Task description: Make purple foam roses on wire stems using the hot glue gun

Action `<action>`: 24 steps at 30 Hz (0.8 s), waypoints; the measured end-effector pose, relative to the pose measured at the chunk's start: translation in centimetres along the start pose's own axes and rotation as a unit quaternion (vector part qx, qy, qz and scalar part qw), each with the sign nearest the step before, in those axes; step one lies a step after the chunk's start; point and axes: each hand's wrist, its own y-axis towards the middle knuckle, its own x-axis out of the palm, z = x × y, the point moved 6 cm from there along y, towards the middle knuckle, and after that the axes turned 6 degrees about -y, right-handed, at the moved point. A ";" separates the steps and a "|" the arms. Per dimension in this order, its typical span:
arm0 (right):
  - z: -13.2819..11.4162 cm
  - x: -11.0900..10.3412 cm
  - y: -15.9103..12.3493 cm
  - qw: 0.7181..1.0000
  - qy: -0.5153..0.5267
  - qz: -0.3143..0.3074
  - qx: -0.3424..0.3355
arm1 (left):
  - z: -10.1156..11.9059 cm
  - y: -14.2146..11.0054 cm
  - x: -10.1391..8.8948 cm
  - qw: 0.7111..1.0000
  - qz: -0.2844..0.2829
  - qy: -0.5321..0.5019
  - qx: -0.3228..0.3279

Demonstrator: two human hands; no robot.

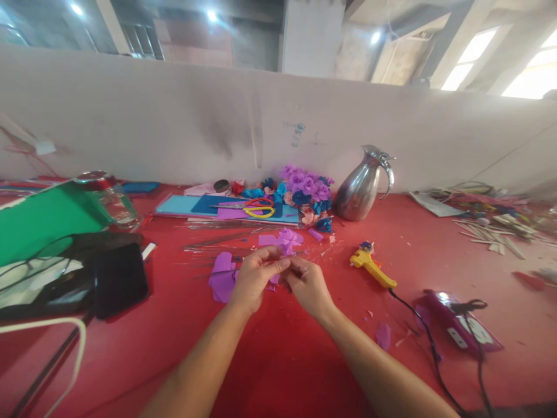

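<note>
Both hands meet over the middle of the red table. My left hand is closed in a pinch, with thumb and forefinger at the base of a purple paper flower. My right hand pinches at the same spot, its fingertips touching those of the left. The flower's ruffled petals show just beyond the fingers; its lower end is hidden by them. Purple paper pieces lie beside my left hand. Thin wire stems are scattered behind it. To the right rests a yellow glue gun with a black cord.
Red-and-yellow scissors lie on blue paper sheets. Finished paper flowers are heaped near a metal jug. A black phone and glass jar are at left, a purple power strip at right.
</note>
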 end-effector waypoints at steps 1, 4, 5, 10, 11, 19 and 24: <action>-0.1 -0.1 0.0 1.000 -0.006 -0.001 -0.004 | -0.1 0.1 0.0 1.000 -0.003 0.001 0.004; 0.1 -0.1 0.2 1.000 -0.026 -0.003 -0.007 | -0.1 0.2 -0.2 0.999 -0.008 0.033 0.030; 0.3 -0.1 0.3 1.000 -0.030 -0.002 -0.005 | 0.1 0.2 -0.3 0.997 -0.004 0.053 0.048; 0.4 -0.8 0.4 0.998 0.003 0.053 -0.032 | 2.1 -0.7 -0.7 0.961 0.035 0.186 0.204; 0.2 -1.1 0.3 0.997 0.022 0.067 -0.042 | 2.6 -1.0 -0.7 0.949 0.039 0.206 0.235; -0.6 -3.1 0.9 0.966 0.255 0.015 0.047 | 3.5 -1.2 0.3 0.918 -0.033 0.275 0.286; -1.1 -4.0 1.2 0.961 0.264 -0.055 0.055 | 3.1 -0.7 1.0 0.925 -0.097 0.274 0.247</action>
